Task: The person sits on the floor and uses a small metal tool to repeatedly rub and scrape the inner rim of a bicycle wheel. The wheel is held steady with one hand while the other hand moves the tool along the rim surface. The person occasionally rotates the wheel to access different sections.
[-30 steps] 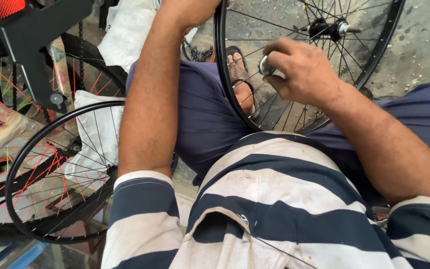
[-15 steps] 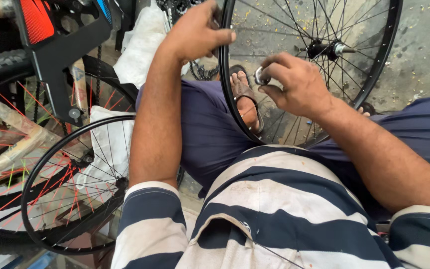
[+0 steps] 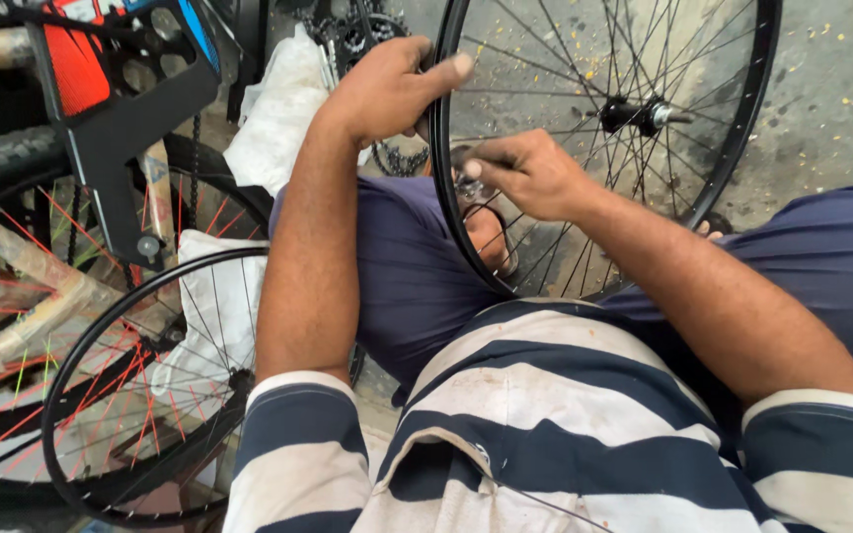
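Observation:
A black bicycle wheel (image 3: 754, 99) with thin spokes and a hub (image 3: 632, 114) stands upright between my knees. My left hand (image 3: 387, 91) grips its rim at the upper left, fingers wrapped over the edge. My right hand (image 3: 525, 174) is inside the rim among the spokes, pinching a small metal tool (image 3: 468, 184) against the rim's inner side. My foot in a sandal (image 3: 491, 237) shows through the spokes below.
A second black wheel (image 3: 140, 385) with red spokes lies at the lower left over white bags (image 3: 214, 296). A bicycle frame with a black bracket (image 3: 116, 128) and a knobby tyre (image 3: 12, 163) stand at the left. Concrete floor (image 3: 831, 109) lies at the right.
My left hand has come down onto the rim and gripped it. My right hand has shifted slightly along the rim's inner side with the tool. The view has tilted down and closer.

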